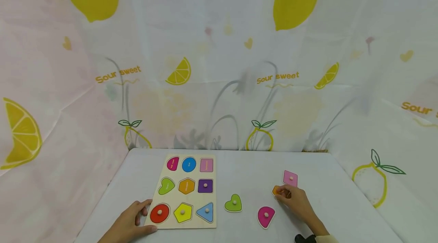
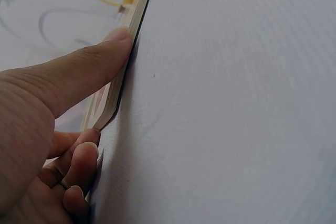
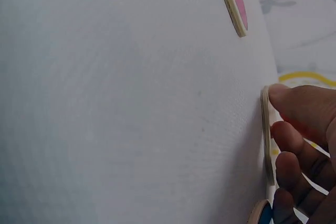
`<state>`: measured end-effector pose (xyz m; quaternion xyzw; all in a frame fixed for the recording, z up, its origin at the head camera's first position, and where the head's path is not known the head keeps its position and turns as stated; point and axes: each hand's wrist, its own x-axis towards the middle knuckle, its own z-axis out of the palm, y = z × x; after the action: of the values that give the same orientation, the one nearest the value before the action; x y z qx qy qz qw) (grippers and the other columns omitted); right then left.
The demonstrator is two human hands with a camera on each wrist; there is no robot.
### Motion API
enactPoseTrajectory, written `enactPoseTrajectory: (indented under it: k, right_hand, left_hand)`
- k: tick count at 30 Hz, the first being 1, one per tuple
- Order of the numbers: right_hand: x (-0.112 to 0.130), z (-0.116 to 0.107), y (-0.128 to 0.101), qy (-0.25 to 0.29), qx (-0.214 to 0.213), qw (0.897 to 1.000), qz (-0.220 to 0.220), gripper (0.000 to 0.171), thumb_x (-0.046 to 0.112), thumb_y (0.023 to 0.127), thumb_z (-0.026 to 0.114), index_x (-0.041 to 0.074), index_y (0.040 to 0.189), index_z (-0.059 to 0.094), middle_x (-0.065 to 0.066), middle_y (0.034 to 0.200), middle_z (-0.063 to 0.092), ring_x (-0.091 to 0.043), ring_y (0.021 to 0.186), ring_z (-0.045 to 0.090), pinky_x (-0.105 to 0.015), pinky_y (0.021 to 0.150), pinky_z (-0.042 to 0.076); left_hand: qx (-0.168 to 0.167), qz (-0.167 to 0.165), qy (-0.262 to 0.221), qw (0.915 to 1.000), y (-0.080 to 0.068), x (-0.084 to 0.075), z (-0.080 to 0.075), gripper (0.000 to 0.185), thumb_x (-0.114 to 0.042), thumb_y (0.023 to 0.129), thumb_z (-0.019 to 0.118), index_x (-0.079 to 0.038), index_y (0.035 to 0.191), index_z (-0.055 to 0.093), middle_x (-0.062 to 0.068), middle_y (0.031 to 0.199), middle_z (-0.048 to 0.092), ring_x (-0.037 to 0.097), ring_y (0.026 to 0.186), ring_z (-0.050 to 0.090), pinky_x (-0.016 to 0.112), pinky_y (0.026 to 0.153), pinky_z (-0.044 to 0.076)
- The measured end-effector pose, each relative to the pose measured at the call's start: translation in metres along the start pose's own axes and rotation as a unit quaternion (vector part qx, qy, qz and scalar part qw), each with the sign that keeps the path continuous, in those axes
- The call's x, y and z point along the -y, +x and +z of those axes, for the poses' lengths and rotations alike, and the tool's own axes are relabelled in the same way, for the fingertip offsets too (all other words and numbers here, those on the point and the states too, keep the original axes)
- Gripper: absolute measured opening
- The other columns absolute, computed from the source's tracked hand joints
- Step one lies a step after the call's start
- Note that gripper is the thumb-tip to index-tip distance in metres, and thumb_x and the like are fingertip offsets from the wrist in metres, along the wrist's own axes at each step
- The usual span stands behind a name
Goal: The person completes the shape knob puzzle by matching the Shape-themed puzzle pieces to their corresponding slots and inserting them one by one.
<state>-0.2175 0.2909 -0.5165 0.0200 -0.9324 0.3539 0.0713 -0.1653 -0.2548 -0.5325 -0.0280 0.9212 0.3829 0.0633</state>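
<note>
A wooden shape puzzle board (image 1: 172,197) lies on the left of the table. At its lower left corner my left hand (image 1: 131,220) holds it, thumb on the front edge and fingers by the left side. The red circle (image 1: 159,213), yellow pentagon (image 1: 183,212), light blue triangle (image 1: 205,212) and purple square (image 1: 205,186) sit in it with knobs; the other places show printed shapes. Right of the board, my right hand (image 1: 295,201) pinches an orange hexagon piece (image 1: 275,190), partly hidden by the fingers. In the right wrist view, the piece's edge (image 3: 266,135) shows beside the thumb.
Loose on the table lie a green heart (image 1: 234,203), a magenta half circle (image 1: 265,217) and a pink piece (image 1: 290,178). A blue piece (image 3: 266,214) shows below the fingers in the right wrist view. A lemon-printed cloth (image 1: 219,102) hangs behind the table.
</note>
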Motion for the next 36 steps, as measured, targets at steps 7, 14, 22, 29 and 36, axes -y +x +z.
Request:
enactPoseTrajectory:
  k: [7, 14, 22, 29, 36]
  right_hand:
    - [-0.003, 0.0, 0.002, 0.001, -0.016, 1.0, 0.019, 0.02, 0.014, 0.086, 0.083, 0.007, 0.1, 0.072, 0.004, 0.075, 0.058, -0.012, 0.071, 0.052, -0.027, 0.064, 0.042]
    - [-0.008, 0.0, 0.005, -0.008, -0.022, 0.999, 0.036, 0.017, 0.015, 0.088, 0.081, 0.002, 0.096, 0.074, 0.003, 0.077, 0.062, -0.015, 0.073, 0.054, -0.025, 0.064, 0.046]
    - [-0.01, -0.001, 0.006, -0.015, -0.016, 0.999, 0.04, 0.015, 0.017, 0.09, 0.08, 0.003, 0.094, 0.076, 0.004, 0.077, 0.066, -0.014, 0.072, 0.054, -0.025, 0.063, 0.045]
    - [-0.012, -0.001, 0.007, -0.026, -0.018, 0.999, 0.03, 0.015, 0.019, 0.09, 0.08, 0.005, 0.093, 0.077, 0.004, 0.071, 0.058, -0.015, 0.069, 0.048, -0.026, 0.061, 0.039]
    - [-0.011, 0.002, 0.007, -0.021, -0.018, 0.999, 0.027, 0.017, 0.021, 0.091, 0.08, 0.004, 0.096, 0.077, 0.003, 0.072, 0.056, -0.014, 0.07, 0.048, -0.026, 0.061, 0.038]
  left_hand:
    - [-0.003, -0.006, -0.001, 1.0, 0.0, 0.0, 0.001, 0.099, -0.036, 0.06, 0.1, 0.002, 0.14, 0.058, 0.001, 0.094, 0.047, 0.019, 0.076, 0.045, 0.025, 0.061, 0.042]
    - [-0.007, -0.01, -0.006, 0.9999, -0.001, 0.0, 0.001, 0.103, -0.039, 0.057, 0.1, 0.002, 0.141, 0.057, 0.001, 0.093, 0.047, 0.019, 0.076, 0.046, 0.026, 0.06, 0.044]
    - [-0.004, -0.011, -0.009, 0.9999, -0.001, 0.0, 0.001, 0.103, -0.04, 0.057, 0.1, 0.001, 0.141, 0.058, 0.001, 0.093, 0.047, 0.019, 0.076, 0.046, 0.025, 0.061, 0.044]
    - [-0.005, -0.005, -0.004, 1.0, -0.001, 0.0, 0.001, 0.098, -0.037, 0.06, 0.1, 0.002, 0.14, 0.058, 0.0, 0.094, 0.047, 0.018, 0.076, 0.045, 0.025, 0.061, 0.042]
    - [-0.005, -0.004, 0.0, 1.0, -0.001, 0.0, 0.001, 0.101, -0.04, 0.058, 0.1, 0.001, 0.14, 0.059, 0.0, 0.093, 0.048, 0.018, 0.076, 0.045, 0.026, 0.06, 0.042]
